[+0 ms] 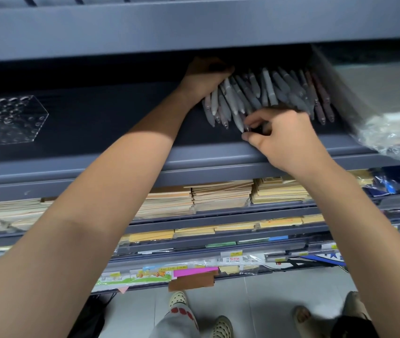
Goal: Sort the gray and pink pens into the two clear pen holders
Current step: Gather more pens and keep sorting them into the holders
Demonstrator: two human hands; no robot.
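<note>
"No 4734" in red on a white shelf label [234, 259]

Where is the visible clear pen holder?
Head view: the clear pen holder lies far left on the shelf, well apart from the pen pile and left hand.

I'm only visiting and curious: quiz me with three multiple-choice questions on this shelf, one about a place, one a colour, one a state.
1. The clear pen holder lies: A) left of the pens B) right of them C) on the floor.
2. Most pens are: A) green B) gray C) yellow.
3. The right hand is: A) flat and idle B) pinching a pen C) holding scissors.
Answers: 1 A, it sits at the shelf's far left; 2 B, gray barrels dominate the pile; 3 B, thumb and fingers close on one pen's tip.
</note>
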